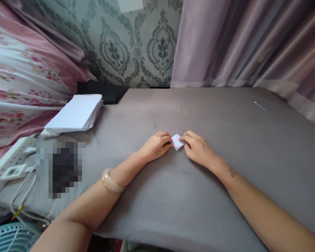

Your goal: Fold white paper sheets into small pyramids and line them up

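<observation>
A small folded piece of white paper (177, 141) lies on the grey cloth-covered table (212, 115) in front of me. My left hand (157, 145) has its fingers curled and pressed on the paper's left side. My right hand (196, 147) pinches the paper's right side with closed fingers. Both hands rest on the table, and a pale bangle (110, 181) sits on my left wrist.
A stack of white paper sheets (76, 113) lies at the table's back left, beside a black cloth (105, 91). A white power strip (10, 164) with cables sits at the left edge. Curtains hang behind and to the right. A thin pale stick (259, 105) lies far right.
</observation>
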`<state>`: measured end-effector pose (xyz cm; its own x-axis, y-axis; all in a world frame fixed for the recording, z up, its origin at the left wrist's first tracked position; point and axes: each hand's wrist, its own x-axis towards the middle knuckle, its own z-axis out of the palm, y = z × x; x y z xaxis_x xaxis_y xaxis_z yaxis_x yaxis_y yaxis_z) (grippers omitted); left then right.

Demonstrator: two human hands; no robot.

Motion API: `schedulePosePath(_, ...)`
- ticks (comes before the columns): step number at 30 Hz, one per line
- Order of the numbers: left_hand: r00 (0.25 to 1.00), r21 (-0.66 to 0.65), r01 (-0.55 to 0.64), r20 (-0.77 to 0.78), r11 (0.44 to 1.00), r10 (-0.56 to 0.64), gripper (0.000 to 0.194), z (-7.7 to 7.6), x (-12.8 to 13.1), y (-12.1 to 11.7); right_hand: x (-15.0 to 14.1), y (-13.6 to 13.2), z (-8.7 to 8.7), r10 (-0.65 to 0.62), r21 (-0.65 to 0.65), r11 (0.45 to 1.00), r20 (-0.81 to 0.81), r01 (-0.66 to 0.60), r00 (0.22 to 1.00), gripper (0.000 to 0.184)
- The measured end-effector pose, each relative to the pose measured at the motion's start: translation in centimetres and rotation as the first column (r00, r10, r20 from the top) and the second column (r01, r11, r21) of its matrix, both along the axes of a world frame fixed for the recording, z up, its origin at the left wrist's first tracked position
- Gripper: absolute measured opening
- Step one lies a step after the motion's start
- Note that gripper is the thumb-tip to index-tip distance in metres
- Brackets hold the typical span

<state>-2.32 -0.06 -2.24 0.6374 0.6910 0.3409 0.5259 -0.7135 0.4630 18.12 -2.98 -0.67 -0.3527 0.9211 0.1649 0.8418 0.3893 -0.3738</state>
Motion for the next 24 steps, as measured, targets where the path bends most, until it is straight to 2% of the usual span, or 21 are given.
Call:
schedulePosePath(8, 0.987, -0.152, -0.125, 0.085, 0.980, 0.139, 0.014, 0.2, 0.2, 0.0, -0.7, -1.1, -0.1, -0.069, 0.057, 0.996, 0.053, 0.066, 0.996, 0.017)
schedulePosePath(14, 0.947, -0.298, -0.252, 0.118, 0.921, 0.298, 0.016, 0.2, 0.9, 0.3, -0.6, -0.6, -0.6, -0.171, -0.004, 0.985, -0.111, 0.172, 0.979, 0.024)
schedulePosePath(18, 0.919, -0.366, -0.333, 0.080, 0.869, 0.386, 0.018, 0.5, 1.2, 0.4, -0.6, 0.1, -1.1, -0.242, -0.047, 0.970, -0.243, 0.238, 0.939, 0.023)
schedulePosePath(20, 0.914, -0.385, -0.350, 0.061, 0.854, 0.402, 0.021, 0.6, 1.3, 0.4, -0.6, 0.4, -1.3, -0.273, -0.062, 0.962, -0.275, 0.267, 0.922, 0.023)
schedulePosePath(24, 0.918, -0.377, -0.338, 0.068, 0.862, 0.390, 0.018, 0.6, 1.4, 0.5, -0.6, 0.8, -1.6, -0.316, -0.079, 0.949, -0.280, 0.306, 0.906, 0.024)
